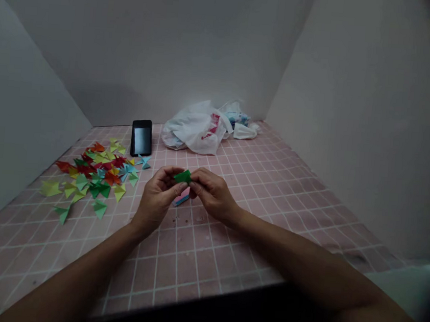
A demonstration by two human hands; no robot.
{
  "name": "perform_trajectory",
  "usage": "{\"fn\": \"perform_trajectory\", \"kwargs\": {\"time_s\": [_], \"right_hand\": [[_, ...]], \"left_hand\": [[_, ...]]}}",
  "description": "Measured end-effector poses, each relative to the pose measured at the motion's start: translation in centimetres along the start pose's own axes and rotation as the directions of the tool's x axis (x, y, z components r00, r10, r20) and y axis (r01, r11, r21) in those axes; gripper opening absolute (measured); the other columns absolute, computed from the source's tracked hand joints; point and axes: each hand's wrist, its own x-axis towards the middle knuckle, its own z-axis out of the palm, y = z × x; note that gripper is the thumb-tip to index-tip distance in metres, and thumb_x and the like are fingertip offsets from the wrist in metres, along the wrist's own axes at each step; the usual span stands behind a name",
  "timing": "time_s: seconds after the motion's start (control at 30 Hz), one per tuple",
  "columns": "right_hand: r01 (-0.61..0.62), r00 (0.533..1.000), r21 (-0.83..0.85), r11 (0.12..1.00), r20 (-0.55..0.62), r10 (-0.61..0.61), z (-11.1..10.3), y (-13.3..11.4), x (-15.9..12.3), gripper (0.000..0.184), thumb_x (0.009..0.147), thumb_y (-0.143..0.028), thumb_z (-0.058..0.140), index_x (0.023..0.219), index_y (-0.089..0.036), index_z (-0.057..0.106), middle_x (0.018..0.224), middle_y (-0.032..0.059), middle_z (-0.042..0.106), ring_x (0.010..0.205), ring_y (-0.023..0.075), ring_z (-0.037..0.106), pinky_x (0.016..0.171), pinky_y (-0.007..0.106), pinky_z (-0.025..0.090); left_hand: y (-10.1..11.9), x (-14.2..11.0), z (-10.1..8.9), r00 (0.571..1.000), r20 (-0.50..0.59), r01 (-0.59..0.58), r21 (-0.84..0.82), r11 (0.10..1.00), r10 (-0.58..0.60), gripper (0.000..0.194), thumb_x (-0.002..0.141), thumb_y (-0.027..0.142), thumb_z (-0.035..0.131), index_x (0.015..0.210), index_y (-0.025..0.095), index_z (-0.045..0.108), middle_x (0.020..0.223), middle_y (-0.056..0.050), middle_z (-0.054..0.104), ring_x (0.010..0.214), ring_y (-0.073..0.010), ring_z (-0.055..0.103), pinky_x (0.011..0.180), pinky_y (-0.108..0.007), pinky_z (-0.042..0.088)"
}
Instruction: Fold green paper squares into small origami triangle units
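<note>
My left hand (pixel 157 199) and my right hand (pixel 212 193) meet above the middle of the tiled surface, and their fingertips pinch a small folded piece of green paper (pixel 182 176) from both sides. Just below the hands lies a small pink and blue paper piece (pixel 182 197), partly hidden by my fingers. Left of my left hand is a loose heap of folded paper triangles (pixel 92 172) in red, orange, yellow and green. Two light blue folded pieces (pixel 143 162) lie at the heap's upper right edge.
The pink tiled surface (pixel 192 277) with white grout is walled by grey panels on the left, right and back. A black phone (pixel 142 138) stands propped near the back wall. Beside it sits a crumpled white plastic bag (pixel 195 127) with other soft items behind.
</note>
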Motion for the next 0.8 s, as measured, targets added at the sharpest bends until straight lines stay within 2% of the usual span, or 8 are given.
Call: {"fn": "perform_trajectory", "kwargs": {"time_s": [0.13,0.3,0.57,0.7,0.8], "right_hand": [[-0.043,0.998,0.033,0.999,-0.049,0.044,0.11,-0.3,-0.14,0.01,0.097,-0.018,0.057,0.088,-0.019,0.061,0.083,0.0018,0.059,0.077,0.0147,0.059,0.071,0.029,0.048],[-0.104,0.99,0.103,0.989,-0.082,0.113,0.27,-0.43,-0.23,0.008,0.096,-0.02,0.059,0.088,-0.019,0.061,0.083,0.0015,0.059,0.074,0.0139,0.06,0.067,0.028,0.049],[-0.192,0.974,0.216,0.957,-0.077,0.212,0.56,-0.56,-0.25,0.006,0.092,-0.021,0.061,0.086,-0.019,0.059,0.081,0.0009,0.062,0.073,0.0127,0.063,0.068,0.028,0.052],[-0.22,0.968,0.238,0.946,-0.066,0.242,0.38,-0.57,-0.21,0.014,0.095,-0.03,0.06,0.087,-0.018,0.06,0.078,-0.0004,0.061,0.07,0.0118,0.061,0.065,0.028,0.05],[-0.236,0.965,0.241,0.941,-0.058,0.257,0.22,-0.67,-0.15,0.015,0.096,-0.03,0.058,0.086,-0.018,0.06,0.076,-0.0014,0.06,0.068,0.0113,0.06,0.065,0.028,0.049]], "left_hand": [[-0.16,-0.05,-0.1,1.0,-0.011,0.016,-0.018,1.0,-0.017,0.035,0.068,0.028,0.089,0.098,0.019,0.072,0.088,-0.001,0.072,0.073,-0.0119,0.063,0.064,-0.022,0.051],[-0.16,-0.22,0.09,1.0,-0.017,0.005,-0.016,1.0,-0.005,0.032,0.068,0.028,0.09,0.094,0.019,0.074,0.086,-0.001,0.073,0.074,-0.0117,0.064,0.066,-0.022,0.051],[-0.31,-0.28,0.08,0.995,-0.006,0.097,-0.064,0.993,-0.098,0.037,0.065,0.03,0.092,0.097,0.018,0.075,0.084,0.0,0.072,0.068,-0.01,0.06,0.064,-0.022,0.048],[-0.1,-0.45,0.04,0.999,-0.017,0.052,0.027,0.998,-0.051,0.032,0.067,0.03,0.091,0.093,0.018,0.076,0.085,-0.001,0.072,0.073,-0.0113,0.061,0.068,-0.023,0.049],[0.0,-0.52,0.04,1.0,-0.012,0.003,0.106,0.994,-0.002,0.028,0.068,0.029,0.09,0.091,0.019,0.077,0.09,-0.001,0.073,0.082,-0.0141,0.065,0.075,-0.026,0.051]]}}
